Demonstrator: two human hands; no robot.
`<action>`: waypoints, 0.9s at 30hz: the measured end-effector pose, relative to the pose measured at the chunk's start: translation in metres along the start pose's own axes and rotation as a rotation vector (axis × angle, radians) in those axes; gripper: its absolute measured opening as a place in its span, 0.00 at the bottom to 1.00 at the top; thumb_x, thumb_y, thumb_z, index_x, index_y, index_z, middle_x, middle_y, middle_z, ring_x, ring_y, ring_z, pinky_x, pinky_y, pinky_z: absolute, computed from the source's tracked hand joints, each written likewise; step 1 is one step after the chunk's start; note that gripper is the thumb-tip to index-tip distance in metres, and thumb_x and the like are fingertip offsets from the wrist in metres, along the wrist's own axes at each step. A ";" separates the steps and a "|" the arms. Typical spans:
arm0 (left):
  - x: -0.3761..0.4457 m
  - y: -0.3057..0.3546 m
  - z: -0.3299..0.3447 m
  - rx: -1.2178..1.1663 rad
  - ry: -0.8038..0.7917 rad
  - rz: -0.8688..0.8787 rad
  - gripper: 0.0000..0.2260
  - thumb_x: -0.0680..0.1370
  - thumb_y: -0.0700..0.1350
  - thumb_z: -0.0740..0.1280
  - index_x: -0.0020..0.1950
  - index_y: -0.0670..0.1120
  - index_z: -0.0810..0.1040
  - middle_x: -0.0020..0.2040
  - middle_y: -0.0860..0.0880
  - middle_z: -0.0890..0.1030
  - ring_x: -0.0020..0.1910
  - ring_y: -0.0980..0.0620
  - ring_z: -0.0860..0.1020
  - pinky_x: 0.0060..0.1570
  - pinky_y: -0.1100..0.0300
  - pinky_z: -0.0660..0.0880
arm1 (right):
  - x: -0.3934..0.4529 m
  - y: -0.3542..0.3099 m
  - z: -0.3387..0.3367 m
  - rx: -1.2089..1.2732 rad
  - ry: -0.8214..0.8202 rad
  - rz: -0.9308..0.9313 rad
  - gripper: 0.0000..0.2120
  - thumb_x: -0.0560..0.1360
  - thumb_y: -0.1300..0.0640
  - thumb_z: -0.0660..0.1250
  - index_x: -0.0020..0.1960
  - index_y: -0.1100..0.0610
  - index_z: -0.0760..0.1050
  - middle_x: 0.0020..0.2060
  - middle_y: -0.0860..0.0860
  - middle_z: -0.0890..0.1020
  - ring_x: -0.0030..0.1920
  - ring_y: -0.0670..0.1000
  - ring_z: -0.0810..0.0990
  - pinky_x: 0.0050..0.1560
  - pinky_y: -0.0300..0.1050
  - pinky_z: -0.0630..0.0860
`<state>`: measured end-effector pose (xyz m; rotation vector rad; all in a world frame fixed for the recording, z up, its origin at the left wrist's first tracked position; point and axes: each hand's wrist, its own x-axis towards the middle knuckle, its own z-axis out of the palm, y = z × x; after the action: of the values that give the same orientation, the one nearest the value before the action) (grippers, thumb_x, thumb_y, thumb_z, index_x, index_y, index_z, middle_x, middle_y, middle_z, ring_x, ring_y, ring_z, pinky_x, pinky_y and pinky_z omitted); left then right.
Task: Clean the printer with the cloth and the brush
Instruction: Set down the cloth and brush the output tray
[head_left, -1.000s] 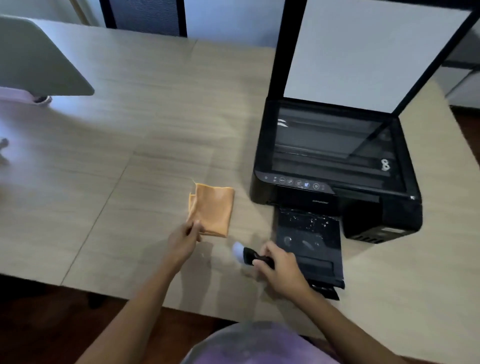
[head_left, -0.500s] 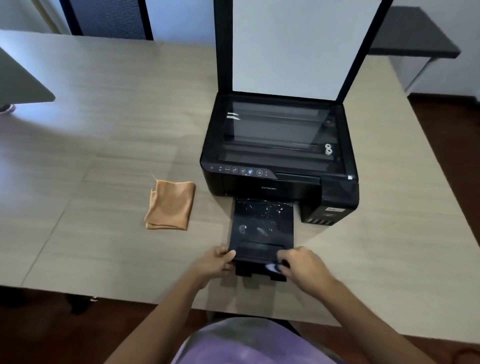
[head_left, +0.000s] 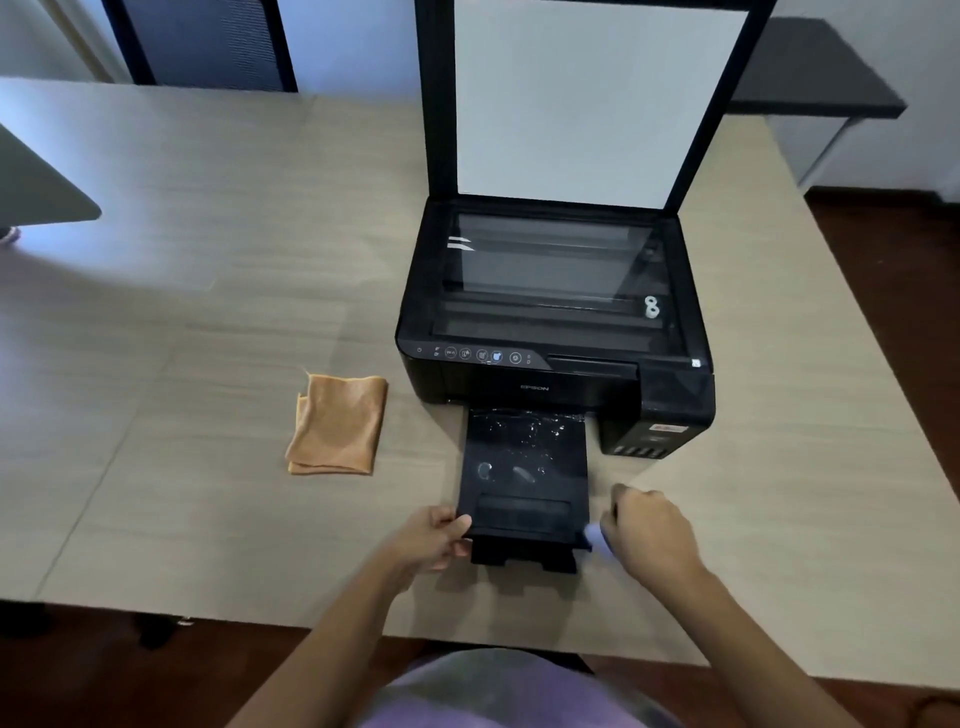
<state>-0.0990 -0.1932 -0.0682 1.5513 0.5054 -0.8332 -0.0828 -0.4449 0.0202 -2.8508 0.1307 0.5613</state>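
Note:
A black printer (head_left: 556, 332) stands on the wooden table (head_left: 208, 322) with its scanner lid (head_left: 592, 98) raised. Its output tray (head_left: 524, 478) is pulled out toward me and carries pale specks. My left hand (head_left: 431, 538) grips the tray's front left corner. My right hand (head_left: 649, 530) is closed on the brush (head_left: 595, 535), whose pale bristles touch the tray's front right corner; the handle is hidden in my fist. The folded orange cloth (head_left: 337, 423) lies flat on the table left of the tray, apart from both hands.
A grey monitor edge (head_left: 36, 182) juts in at the far left. A dark side table (head_left: 815, 78) stands beyond the desk's right end. The table's front edge runs just below my hands, with dark floor (head_left: 893, 415) to the right.
My left hand let go of the orange cloth and moved right to grip the tray's left corner. My right hand carried the brush from left of the tray to its front right corner.

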 end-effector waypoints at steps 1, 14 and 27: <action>0.000 0.001 -0.001 0.006 -0.008 0.004 0.09 0.82 0.44 0.61 0.42 0.46 0.73 0.30 0.53 0.77 0.22 0.63 0.72 0.23 0.71 0.64 | 0.004 -0.006 -0.005 0.096 0.109 -0.027 0.05 0.75 0.58 0.62 0.44 0.59 0.71 0.36 0.57 0.77 0.40 0.62 0.77 0.36 0.46 0.67; 0.006 -0.004 -0.009 0.062 -0.033 0.022 0.09 0.81 0.48 0.62 0.42 0.49 0.76 0.33 0.52 0.76 0.31 0.59 0.73 0.25 0.72 0.67 | 0.085 -0.098 0.016 -0.210 0.074 -0.328 0.22 0.75 0.64 0.61 0.69 0.59 0.65 0.56 0.61 0.78 0.54 0.63 0.80 0.50 0.54 0.76; 0.012 -0.004 -0.011 0.127 -0.023 0.025 0.09 0.80 0.48 0.63 0.44 0.46 0.79 0.37 0.48 0.80 0.38 0.52 0.76 0.38 0.62 0.72 | 0.077 -0.120 0.037 -0.034 0.039 -0.218 0.14 0.76 0.62 0.59 0.61 0.59 0.72 0.49 0.61 0.83 0.50 0.63 0.82 0.47 0.53 0.77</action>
<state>-0.0918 -0.1831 -0.0802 1.6586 0.4221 -0.8768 -0.0091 -0.3234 -0.0176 -2.8592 -0.1831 0.4663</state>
